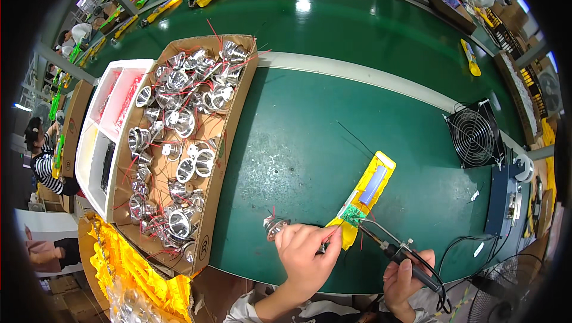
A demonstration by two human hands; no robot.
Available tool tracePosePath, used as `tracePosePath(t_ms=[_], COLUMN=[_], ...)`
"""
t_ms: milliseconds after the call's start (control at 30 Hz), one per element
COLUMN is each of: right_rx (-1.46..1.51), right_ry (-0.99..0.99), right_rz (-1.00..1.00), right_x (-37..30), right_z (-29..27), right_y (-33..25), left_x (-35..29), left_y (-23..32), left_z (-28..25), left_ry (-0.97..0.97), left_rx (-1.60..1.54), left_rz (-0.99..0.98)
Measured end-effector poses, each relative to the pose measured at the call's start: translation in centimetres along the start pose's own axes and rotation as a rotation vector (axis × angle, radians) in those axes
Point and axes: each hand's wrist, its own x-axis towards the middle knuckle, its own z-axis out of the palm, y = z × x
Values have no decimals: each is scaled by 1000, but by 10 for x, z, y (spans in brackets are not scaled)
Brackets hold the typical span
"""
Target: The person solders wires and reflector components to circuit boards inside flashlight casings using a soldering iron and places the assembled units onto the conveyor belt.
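Note:
A yellow flashlight housing (386, 163) lies aslant on the green bench, with a blue cylindrical cell (373, 185) and a small green circuit board (354, 213) in it. My right hand (400, 281) grips a soldering iron (394, 254). Its tip and a bent metal tube clamped to it reach to the board. My left hand (305, 258) is closed in a pinch at the housing's near end; what its fingertips hold is too small to make out. Just left of that hand sits a silver reflector cup (273, 228) with a red wire.
A cardboard box (221, 187) of wired reflectors stands at the left, beside a white foam tray (89, 165). Yellow parts (128, 263) fill a bag at lower left. A black fan (475, 136) stands at the right. Beyond the bench runs a green belt (333, 31) carrying yellow housings. Other people work farther off.

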Motion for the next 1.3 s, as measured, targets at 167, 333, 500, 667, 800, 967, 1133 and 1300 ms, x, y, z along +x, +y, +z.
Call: tracePosePath(t_ms=[167,333,500,667,800,967,1133,1300], right_rx=[-10,-25,-10,-11,-46,-41,-57,-63], right_ry=[16,13,17,27,13,-10,-7,-18], right_rz=[21,30,-36,-29,-10,5,14,21], right_x=[1,2,2,3,3,2,3,3], right_z=[3,7,6,6,6,5,6,4], right_y=[-1,0,0,-1,0,-1,-2,0], left_x=[1,1,0,1,0,0,0,0], left_y=[1,1,-1,0,0,0,-1,-1], left_z=[0,-1,-3,0,0,0,0,0], left_ry=[-15,-19,12,-24,-18,-17,-30,-31], left_rx=[-8,7,-65,-9,-3,-9,-17,-21], left_rz=[-2,-6,-9,3,0,0,4,14])
